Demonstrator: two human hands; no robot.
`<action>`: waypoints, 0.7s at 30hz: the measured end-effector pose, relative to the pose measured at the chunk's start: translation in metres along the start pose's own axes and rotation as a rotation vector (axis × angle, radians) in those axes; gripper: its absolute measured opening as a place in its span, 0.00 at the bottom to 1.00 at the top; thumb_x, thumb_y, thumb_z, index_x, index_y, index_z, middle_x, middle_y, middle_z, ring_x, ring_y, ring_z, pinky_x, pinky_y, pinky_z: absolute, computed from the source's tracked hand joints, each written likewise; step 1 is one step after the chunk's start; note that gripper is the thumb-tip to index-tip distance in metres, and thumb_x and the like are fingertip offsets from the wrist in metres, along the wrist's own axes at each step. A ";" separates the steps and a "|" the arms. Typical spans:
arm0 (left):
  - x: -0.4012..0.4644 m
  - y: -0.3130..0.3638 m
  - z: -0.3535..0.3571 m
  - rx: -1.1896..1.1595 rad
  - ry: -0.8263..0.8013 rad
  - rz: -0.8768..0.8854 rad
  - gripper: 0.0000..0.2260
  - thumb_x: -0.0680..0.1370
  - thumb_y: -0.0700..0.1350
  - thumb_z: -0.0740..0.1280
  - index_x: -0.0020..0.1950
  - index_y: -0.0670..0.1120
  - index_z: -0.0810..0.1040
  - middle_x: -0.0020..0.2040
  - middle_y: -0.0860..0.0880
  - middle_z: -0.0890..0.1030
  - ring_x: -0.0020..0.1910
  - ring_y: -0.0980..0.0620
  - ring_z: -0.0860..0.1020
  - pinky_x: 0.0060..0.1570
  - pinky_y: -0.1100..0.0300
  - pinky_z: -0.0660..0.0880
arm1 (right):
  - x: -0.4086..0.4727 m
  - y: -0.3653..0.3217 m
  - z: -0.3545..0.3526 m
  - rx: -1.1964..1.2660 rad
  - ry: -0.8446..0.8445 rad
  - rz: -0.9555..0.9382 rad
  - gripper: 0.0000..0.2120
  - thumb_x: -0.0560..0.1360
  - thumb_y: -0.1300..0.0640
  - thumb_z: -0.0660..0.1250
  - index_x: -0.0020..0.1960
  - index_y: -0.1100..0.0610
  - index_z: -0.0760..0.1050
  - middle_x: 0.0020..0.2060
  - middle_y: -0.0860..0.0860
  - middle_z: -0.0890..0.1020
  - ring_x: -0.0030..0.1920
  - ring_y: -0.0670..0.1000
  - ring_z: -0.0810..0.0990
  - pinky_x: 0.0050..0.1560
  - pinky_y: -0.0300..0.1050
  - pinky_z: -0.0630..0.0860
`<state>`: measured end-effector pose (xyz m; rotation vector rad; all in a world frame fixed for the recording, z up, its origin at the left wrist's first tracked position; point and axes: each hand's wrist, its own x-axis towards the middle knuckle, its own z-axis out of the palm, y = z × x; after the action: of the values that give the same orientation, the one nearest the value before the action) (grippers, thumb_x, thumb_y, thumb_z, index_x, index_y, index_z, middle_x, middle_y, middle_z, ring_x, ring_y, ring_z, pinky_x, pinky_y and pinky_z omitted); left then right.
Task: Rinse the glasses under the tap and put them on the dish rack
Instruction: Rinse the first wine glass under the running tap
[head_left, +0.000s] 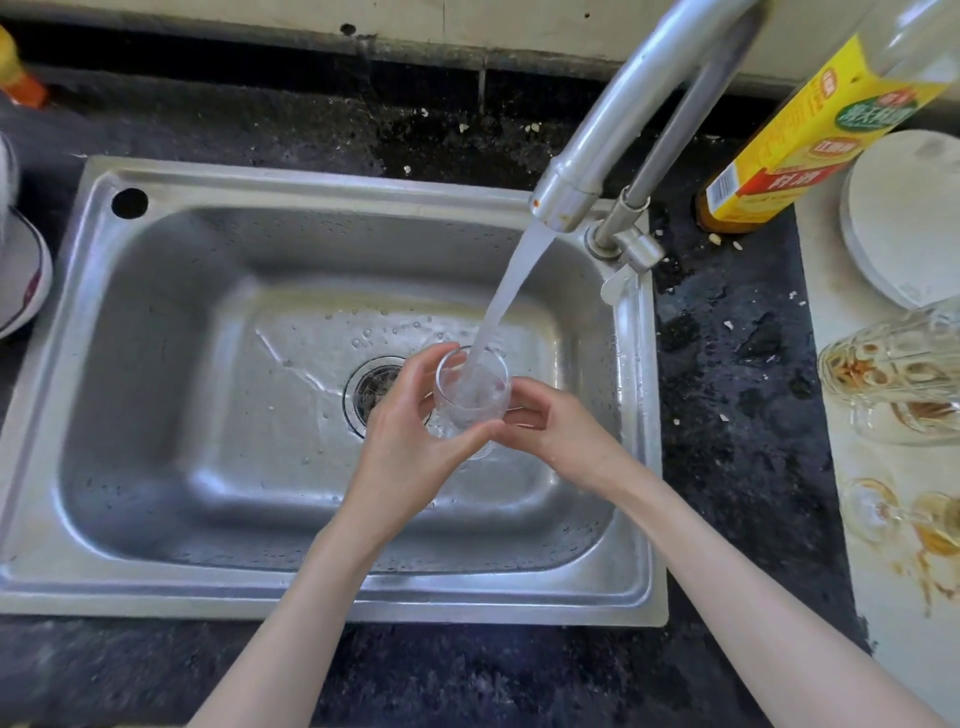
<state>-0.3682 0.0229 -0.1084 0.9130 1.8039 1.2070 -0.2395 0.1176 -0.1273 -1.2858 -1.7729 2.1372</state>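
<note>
A clear drinking glass (472, 392) stands upright over the drain of the steel sink (171, 291). Water pours from the tap (613, 135) straight into its mouth. My left hand (410, 426) grips the glass from the left, thumb across its near side. From the right, my right hand (545, 421) curls its fingers round the glass. On the pale surface at the right lie other glasses: a patterned one (893, 364) on its side and a stained stemmed one (878, 509).
A yellow-labelled bottle (800, 135) stands behind the tap on the dark counter. A white round plate (904, 218) sits at the far right. A white bowl (21, 270) is at the left edge. No dish rack is in view.
</note>
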 end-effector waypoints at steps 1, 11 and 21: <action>-0.001 -0.001 0.001 0.025 0.007 -0.005 0.28 0.64 0.48 0.76 0.60 0.59 0.69 0.56 0.70 0.73 0.59 0.60 0.75 0.60 0.57 0.73 | 0.001 0.000 -0.002 -0.009 0.047 0.015 0.15 0.73 0.68 0.67 0.57 0.55 0.74 0.49 0.54 0.81 0.48 0.50 0.80 0.55 0.45 0.78; 0.004 0.011 0.004 0.062 0.012 -0.009 0.30 0.64 0.42 0.78 0.58 0.61 0.68 0.57 0.63 0.75 0.57 0.58 0.76 0.61 0.56 0.72 | 0.015 -0.038 -0.049 1.059 0.391 0.128 0.04 0.78 0.67 0.58 0.51 0.61 0.68 0.46 0.58 0.76 0.46 0.55 0.78 0.56 0.49 0.76; 0.008 0.042 0.004 0.071 0.041 0.024 0.28 0.65 0.40 0.78 0.53 0.63 0.68 0.52 0.64 0.77 0.52 0.66 0.76 0.54 0.72 0.69 | 0.010 -0.054 -0.053 1.172 0.400 0.220 0.10 0.78 0.66 0.61 0.59 0.63 0.68 0.47 0.57 0.76 0.46 0.54 0.78 0.44 0.44 0.77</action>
<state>-0.3623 0.0437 -0.0713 0.9590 1.8843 1.1911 -0.2357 0.1817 -0.0863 -1.3467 -0.0922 2.1429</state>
